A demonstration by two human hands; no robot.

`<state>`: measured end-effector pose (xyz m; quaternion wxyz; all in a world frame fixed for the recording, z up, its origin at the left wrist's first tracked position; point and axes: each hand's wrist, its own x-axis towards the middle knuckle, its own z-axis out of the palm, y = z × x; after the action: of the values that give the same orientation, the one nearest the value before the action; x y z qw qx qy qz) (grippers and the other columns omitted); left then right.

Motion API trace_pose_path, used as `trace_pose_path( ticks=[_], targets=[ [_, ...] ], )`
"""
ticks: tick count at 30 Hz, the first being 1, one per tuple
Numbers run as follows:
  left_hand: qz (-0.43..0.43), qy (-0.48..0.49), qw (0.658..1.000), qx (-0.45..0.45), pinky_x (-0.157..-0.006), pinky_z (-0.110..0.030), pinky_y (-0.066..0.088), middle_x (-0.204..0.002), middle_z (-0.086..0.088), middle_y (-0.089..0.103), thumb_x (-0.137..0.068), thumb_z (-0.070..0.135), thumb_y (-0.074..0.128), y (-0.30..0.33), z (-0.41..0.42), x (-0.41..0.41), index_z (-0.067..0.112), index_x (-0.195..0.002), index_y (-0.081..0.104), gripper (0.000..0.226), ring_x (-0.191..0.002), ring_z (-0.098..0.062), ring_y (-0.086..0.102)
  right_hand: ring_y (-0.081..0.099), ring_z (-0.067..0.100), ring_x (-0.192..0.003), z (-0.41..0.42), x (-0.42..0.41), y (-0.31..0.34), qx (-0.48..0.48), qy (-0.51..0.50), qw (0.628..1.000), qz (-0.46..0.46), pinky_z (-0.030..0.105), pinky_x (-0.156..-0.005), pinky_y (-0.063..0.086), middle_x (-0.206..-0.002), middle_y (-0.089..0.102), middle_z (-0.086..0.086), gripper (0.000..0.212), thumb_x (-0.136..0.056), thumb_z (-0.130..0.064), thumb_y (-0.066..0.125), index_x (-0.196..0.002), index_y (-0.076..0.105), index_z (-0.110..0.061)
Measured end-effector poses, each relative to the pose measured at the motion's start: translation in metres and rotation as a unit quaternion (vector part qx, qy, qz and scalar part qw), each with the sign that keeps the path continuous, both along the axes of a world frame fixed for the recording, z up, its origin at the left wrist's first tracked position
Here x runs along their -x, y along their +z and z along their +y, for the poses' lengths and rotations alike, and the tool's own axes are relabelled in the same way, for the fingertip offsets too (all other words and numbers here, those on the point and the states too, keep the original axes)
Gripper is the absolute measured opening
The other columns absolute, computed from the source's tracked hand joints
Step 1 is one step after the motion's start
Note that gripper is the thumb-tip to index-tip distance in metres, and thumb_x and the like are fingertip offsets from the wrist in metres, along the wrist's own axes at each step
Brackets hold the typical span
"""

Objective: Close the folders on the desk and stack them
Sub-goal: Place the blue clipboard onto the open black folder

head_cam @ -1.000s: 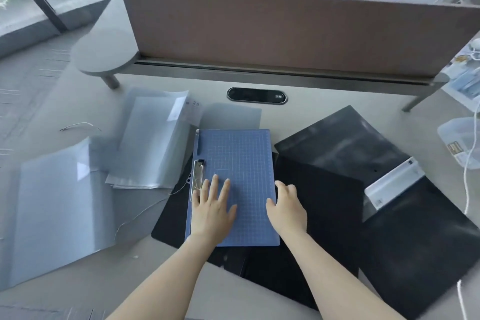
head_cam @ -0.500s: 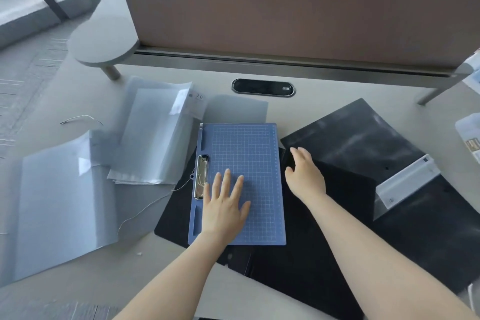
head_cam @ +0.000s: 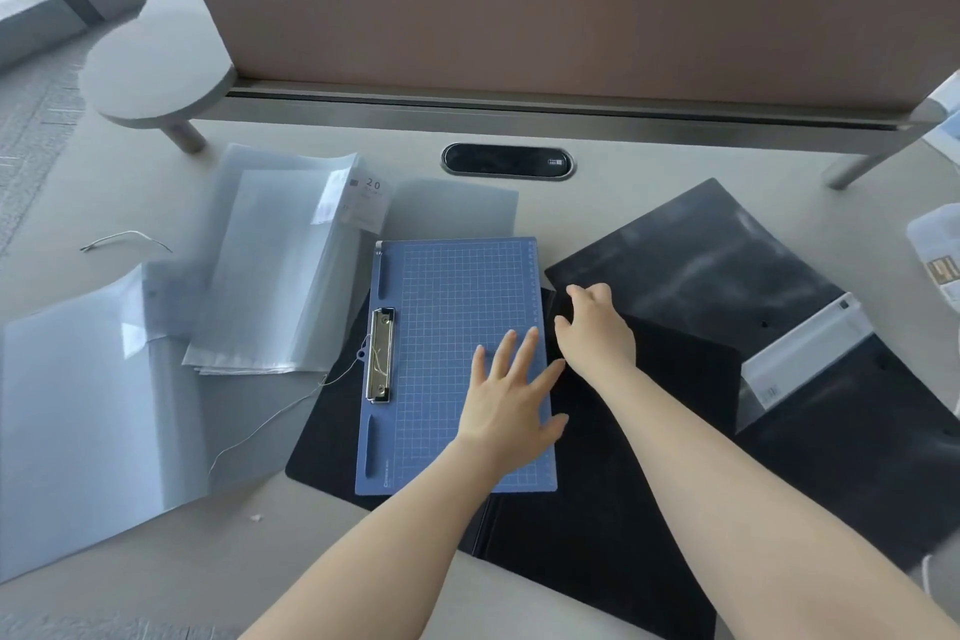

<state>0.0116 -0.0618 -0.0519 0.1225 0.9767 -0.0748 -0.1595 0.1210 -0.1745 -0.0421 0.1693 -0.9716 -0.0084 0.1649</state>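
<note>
A blue grid-printed clipboard folder point(head_cam: 457, 359) lies closed on the desk point(head_cam: 623, 203), its metal clip point(head_cam: 381, 354) along the left edge. It rests on top of a black folder point(head_cam: 649, 473) that lies open beneath it and spreads toward the near edge of the desk. The left hand point(head_cam: 511, 413) lies flat on the lower right part of the blue folder, fingers straight and spread, pressing down. The right hand point(head_cam: 597, 333) sits just beside the blue folder's right edge, over the black folder, with its fingers curled at the near corner of a second black folder point(head_cam: 727, 276); whether they actually pinch that cover I cannot tell.

That second black folder lies open to the right, with a white label strip point(head_cam: 802, 346) across its middle. To the left lie a clear pocket folder point(head_cam: 280, 265), fanned open with a small "20" tag near its top, and another translucent folder point(head_cam: 88, 411) open at the near left. A thin cord point(head_cam: 270, 424) trails from the clip across the desk. Behind everything stand an oval cable grommet point(head_cam: 508, 160) and a brown divider panel point(head_cam: 545, 0).
</note>
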Motion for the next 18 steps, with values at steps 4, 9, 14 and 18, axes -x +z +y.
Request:
trace_pose_path(
  ticks=[4,9,14,18],
  targets=[
    [-0.007,0.019,1.000,-0.017,-0.118,-0.063,0.011,-0.166,-0.011,0.008,-0.092,0.054,0.045,-0.005,-0.002,0.002,0.029,-0.151,0.031,0.065,-0.152,-0.035,0.006,0.065,0.025,-0.099,-0.002,-0.004,0.001,-0.016,-0.006,1.000,-0.005,0.031,-0.068,0.048,-0.138,0.043,0.006,0.043,-0.099,-0.028,0.051,-0.140,0.047,-0.017],
    [-0.037,0.034,0.998,-0.024,-0.114,-0.065,0.023,-0.163,-0.012,0.022,-0.089,0.054,0.047,-0.004,-0.004,0.004,0.030,-0.145,0.039,0.061,-0.149,-0.037,0.019,0.059,0.021,-0.081,-0.003,-0.006,0.003,-0.022,-0.024,0.999,-0.005,0.034,-0.067,0.052,-0.125,0.048,0.008,0.035,-0.098,-0.035,0.052,-0.129,0.054,-0.018],
    [-0.053,0.047,0.997,-0.034,-0.112,-0.065,0.026,-0.162,-0.012,0.026,-0.086,0.057,0.046,-0.003,-0.001,0.005,0.031,-0.143,0.039,0.063,-0.148,-0.037,0.024,0.061,0.022,-0.086,-0.008,-0.007,0.008,-0.022,-0.037,0.999,-0.008,0.033,-0.064,0.048,-0.121,0.054,0.006,0.034,-0.097,-0.041,0.050,-0.121,0.057,-0.017],
    [-0.041,0.052,0.997,-0.042,-0.113,-0.065,0.024,-0.162,-0.012,0.023,-0.085,0.057,0.048,-0.001,0.005,0.005,0.030,-0.143,0.037,0.065,-0.148,-0.037,0.021,0.063,0.023,-0.087,-0.015,-0.007,0.011,-0.015,-0.035,0.999,-0.015,0.034,-0.066,0.050,-0.105,0.066,0.003,0.033,-0.095,-0.045,0.049,-0.109,0.058,-0.016]
  ],
)
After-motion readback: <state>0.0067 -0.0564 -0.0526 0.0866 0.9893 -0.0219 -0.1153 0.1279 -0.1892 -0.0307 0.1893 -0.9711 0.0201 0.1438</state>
